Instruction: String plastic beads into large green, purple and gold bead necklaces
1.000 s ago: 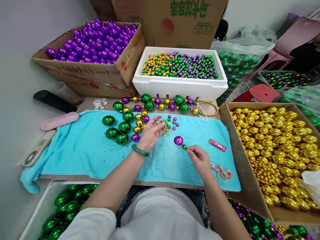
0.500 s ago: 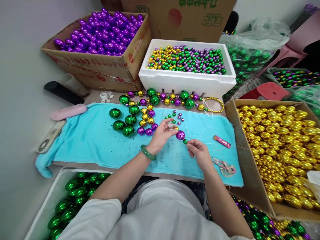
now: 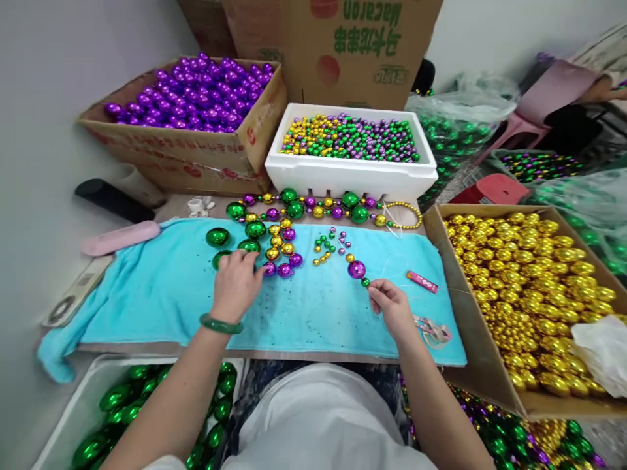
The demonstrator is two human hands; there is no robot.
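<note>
My left hand [image 3: 236, 281], a green bangle [image 3: 220, 324] at its wrist, reaches over the large green beads [image 3: 217, 237]. Its fingers are a little apart and touch the nearer ones, partly hiding them. My right hand [image 3: 393, 308] pinches the end of a short bead strand beside a small green bead [image 3: 365, 282]. On that strand, a big purple bead [image 3: 357, 269] and a small gold bead [image 3: 349, 258] follow. Gold beads [image 3: 275, 254] and purple beads [image 3: 285, 270] lie right of my left hand. Small green beads [image 3: 324, 240] lie farther right.
A turquoise towel [image 3: 161, 294] covers the table. Behind it lie a finished-looking bead necklace [image 3: 318, 212] and a white foam box [image 3: 350, 176] of small beads. Cardboard boxes hold purple beads [image 3: 191, 98] and gold beads [image 3: 529, 294]. Scissors [image 3: 432, 331] and a pink packet [image 3: 422, 281] lie right.
My left hand has let go of the strand and moved left to the large green beads. Several small gold beads now show on the towel. My right hand still holds the strand's end.
</note>
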